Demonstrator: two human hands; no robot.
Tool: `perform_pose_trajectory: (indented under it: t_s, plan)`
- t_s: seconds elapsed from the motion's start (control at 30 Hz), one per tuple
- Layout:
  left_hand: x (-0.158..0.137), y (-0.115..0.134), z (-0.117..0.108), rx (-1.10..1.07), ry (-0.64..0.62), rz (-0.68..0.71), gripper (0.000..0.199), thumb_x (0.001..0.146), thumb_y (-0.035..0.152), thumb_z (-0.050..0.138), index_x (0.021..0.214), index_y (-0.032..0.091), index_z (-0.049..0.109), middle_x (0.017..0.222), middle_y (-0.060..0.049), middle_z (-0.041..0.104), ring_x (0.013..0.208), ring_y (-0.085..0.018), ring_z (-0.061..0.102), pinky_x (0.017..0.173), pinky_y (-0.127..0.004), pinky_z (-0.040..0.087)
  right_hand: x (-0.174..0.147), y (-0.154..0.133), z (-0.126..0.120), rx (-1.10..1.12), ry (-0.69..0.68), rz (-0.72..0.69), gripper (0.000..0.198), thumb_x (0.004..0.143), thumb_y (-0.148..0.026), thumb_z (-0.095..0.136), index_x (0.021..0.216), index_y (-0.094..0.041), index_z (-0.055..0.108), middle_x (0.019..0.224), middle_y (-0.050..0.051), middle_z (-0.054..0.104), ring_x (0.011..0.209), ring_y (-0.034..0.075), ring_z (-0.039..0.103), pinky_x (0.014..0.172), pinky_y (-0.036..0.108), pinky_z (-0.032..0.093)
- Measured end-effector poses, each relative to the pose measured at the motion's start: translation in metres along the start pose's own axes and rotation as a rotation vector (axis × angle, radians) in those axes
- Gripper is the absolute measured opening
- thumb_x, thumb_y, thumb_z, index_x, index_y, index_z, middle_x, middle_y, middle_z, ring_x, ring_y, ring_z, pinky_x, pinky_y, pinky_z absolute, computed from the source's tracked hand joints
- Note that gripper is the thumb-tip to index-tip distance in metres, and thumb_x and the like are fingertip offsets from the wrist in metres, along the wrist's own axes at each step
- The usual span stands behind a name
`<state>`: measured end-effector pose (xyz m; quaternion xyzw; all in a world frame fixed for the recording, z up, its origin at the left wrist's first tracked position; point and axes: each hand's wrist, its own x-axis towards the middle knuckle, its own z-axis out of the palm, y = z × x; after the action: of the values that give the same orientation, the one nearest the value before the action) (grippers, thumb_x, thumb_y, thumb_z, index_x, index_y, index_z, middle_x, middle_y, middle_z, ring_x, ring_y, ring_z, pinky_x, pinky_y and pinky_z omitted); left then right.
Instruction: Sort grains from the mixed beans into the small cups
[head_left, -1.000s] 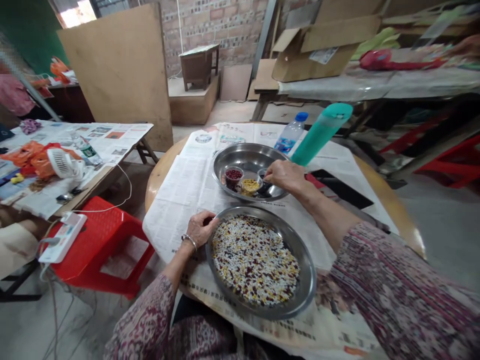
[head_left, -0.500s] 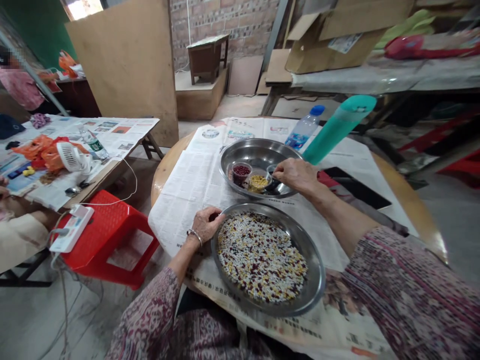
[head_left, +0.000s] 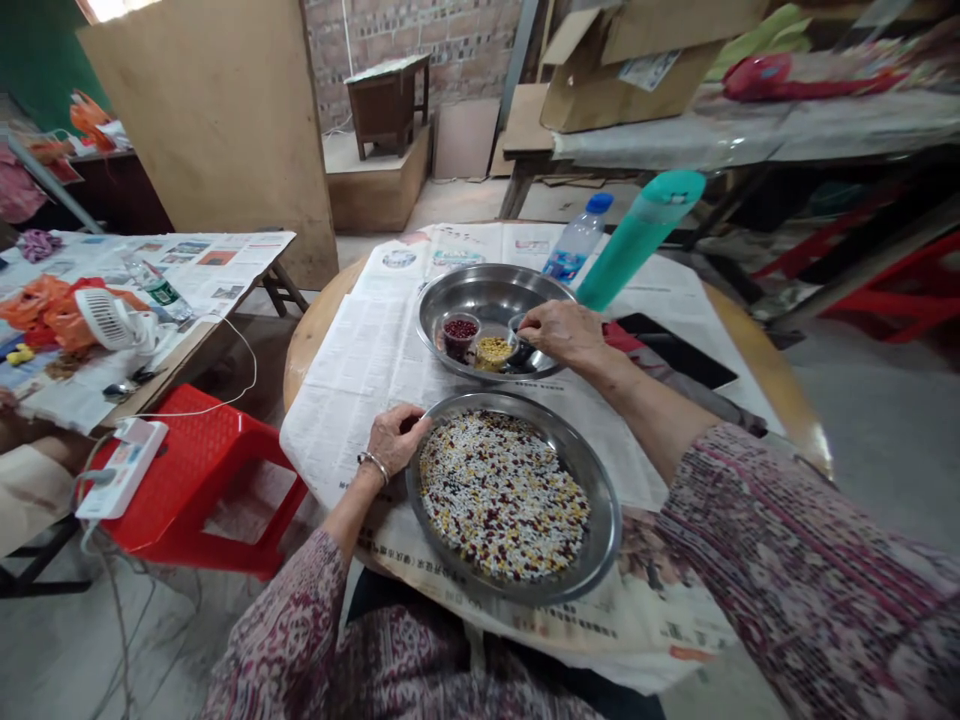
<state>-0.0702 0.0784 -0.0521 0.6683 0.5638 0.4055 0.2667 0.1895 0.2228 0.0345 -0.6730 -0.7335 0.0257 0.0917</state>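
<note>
A round steel tray (head_left: 609,545) near me holds a mixed layer of white, yellow, dark red and black grains or beans. My left hand (head_left: 396,440) grips its left rim, thumb and fingers closed on the edge. Behind it stands a deeper steel basin (head_left: 491,285) with small clear cups inside: a cup of dark red beans (head_left: 459,335), a cup of yellow kernels (head_left: 494,351) and a cup with dark contents (head_left: 520,350). Over that last cup is my right hand (head_left: 564,332), fingertips pinched together at its rim. Whatever lies between those fingertips is too small to make out.
Newspaper (head_left: 337,400) covers the round wooden table. A blue-capped bottle (head_left: 577,240), a teal cylinder (head_left: 637,240) and a black flat device (head_left: 679,350) stand or lie behind and right. Left are a red stool (head_left: 187,480) with a power strip (head_left: 127,470), and another person's legs.
The view has shifted slightly, so everything sits a little further left. My left hand stays on the tray rim, and my right hand stays pinched at the cup with dark contents.
</note>
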Motion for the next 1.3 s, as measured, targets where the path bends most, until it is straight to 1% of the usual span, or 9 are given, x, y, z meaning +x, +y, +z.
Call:
perform_pose_trajectory:
  t_s: [0.2, 0.53, 0.67, 0.8, 0.9, 0.97, 1.13, 1.2, 1.3]
  plan:
    - [0.001, -0.001, 0.000, -0.004, 0.005, 0.006, 0.014, 0.082, 0.026, 0.063, 0.081, 0.016, 0.071, 0.073, -0.002, 0.070, 0.066, -0.012, 0.060, 0.064, -0.023, 0.047, 0.003, -0.003, 0.000, -0.017, -0.032, -0.021, 0.020, 0.076, -0.026, 0.062, 0.089, -0.025, 0.078, 0.094, 0.007, 0.076, 0.091, 0.025, 0.066, 0.070, 0.031, 0.047]
    - [0.001, -0.002, 0.001, -0.013, 0.008, -0.001, 0.016, 0.082, 0.028, 0.062, 0.081, 0.016, 0.072, 0.072, -0.002, 0.070, 0.065, -0.012, 0.060, 0.064, -0.023, 0.048, -0.014, 0.001, -0.004, 0.139, 0.159, -0.026, 0.020, 0.083, -0.028, 0.055, 0.085, -0.022, 0.074, 0.088, 0.009, 0.074, 0.081, 0.024, 0.063, 0.065, 0.032, 0.044]
    - [0.001, -0.004, 0.002, -0.036, 0.001, -0.005, 0.018, 0.082, 0.031, 0.062, 0.082, 0.015, 0.072, 0.075, -0.003, 0.071, 0.068, -0.013, 0.061, 0.066, -0.023, 0.048, -0.069, -0.009, -0.003, 0.318, 0.220, -0.171, 0.019, 0.087, -0.029, 0.053, 0.085, -0.021, 0.070, 0.086, 0.008, 0.072, 0.074, 0.020, 0.062, 0.065, 0.031, 0.044]
    - [0.001, -0.004, 0.001, -0.029, -0.008, -0.008, 0.018, 0.082, 0.031, 0.062, 0.082, 0.015, 0.071, 0.075, -0.002, 0.070, 0.067, -0.012, 0.059, 0.066, -0.023, 0.047, -0.152, -0.027, 0.013, 0.394, -0.012, -0.553, 0.016, 0.089, -0.023, 0.052, 0.082, -0.020, 0.066, 0.084, 0.005, 0.070, 0.077, 0.017, 0.062, 0.070, 0.028, 0.044]
    - [0.001, -0.004, 0.001, -0.029, -0.003, -0.011, 0.017, 0.082, 0.030, 0.062, 0.082, 0.016, 0.071, 0.075, -0.002, 0.070, 0.069, -0.012, 0.059, 0.066, -0.022, 0.047, -0.192, -0.035, 0.029, 0.314, -0.193, -0.681, 0.013, 0.088, -0.018, 0.055, 0.080, -0.021, 0.065, 0.080, 0.003, 0.068, 0.076, 0.015, 0.061, 0.071, 0.027, 0.043]
    - [0.001, -0.003, 0.000, -0.035, -0.002, -0.017, 0.018, 0.082, 0.030, 0.061, 0.082, 0.016, 0.071, 0.074, -0.001, 0.070, 0.068, -0.012, 0.059, 0.066, -0.022, 0.047, -0.198, -0.033, 0.037, 0.258, -0.222, -0.639, 0.015, 0.088, -0.017, 0.054, 0.078, -0.021, 0.065, 0.081, 0.003, 0.068, 0.077, 0.016, 0.060, 0.073, 0.027, 0.043]
    - [0.002, -0.003, 0.000, -0.030, 0.009, -0.029, 0.018, 0.081, 0.032, 0.062, 0.082, 0.017, 0.071, 0.073, -0.001, 0.070, 0.066, -0.012, 0.059, 0.065, -0.022, 0.048, -0.171, -0.017, 0.047, 0.214, 0.004, -0.296, 0.023, 0.090, -0.017, 0.045, 0.100, -0.021, 0.066, 0.101, 0.008, 0.068, 0.098, 0.021, 0.060, 0.087, 0.032, 0.045]
    - [0.002, -0.003, 0.000, -0.028, 0.018, -0.034, 0.018, 0.080, 0.032, 0.062, 0.081, 0.017, 0.072, 0.072, 0.000, 0.070, 0.066, -0.012, 0.059, 0.064, -0.022, 0.048, -0.165, -0.018, 0.049, 0.186, 0.031, -0.197, 0.027, 0.091, -0.019, 0.045, 0.110, -0.020, 0.065, 0.108, 0.010, 0.066, 0.103, 0.023, 0.058, 0.088, 0.033, 0.046]
    - [0.002, -0.004, 0.001, -0.029, 0.023, -0.038, 0.018, 0.079, 0.033, 0.062, 0.081, 0.016, 0.071, 0.070, 0.000, 0.069, 0.065, -0.012, 0.059, 0.064, -0.022, 0.047, -0.172, -0.033, 0.050, 0.191, -0.025, -0.216, 0.030, 0.094, -0.025, 0.045, 0.118, -0.017, 0.062, 0.111, 0.013, 0.062, 0.105, 0.026, 0.057, 0.086, 0.035, 0.048]
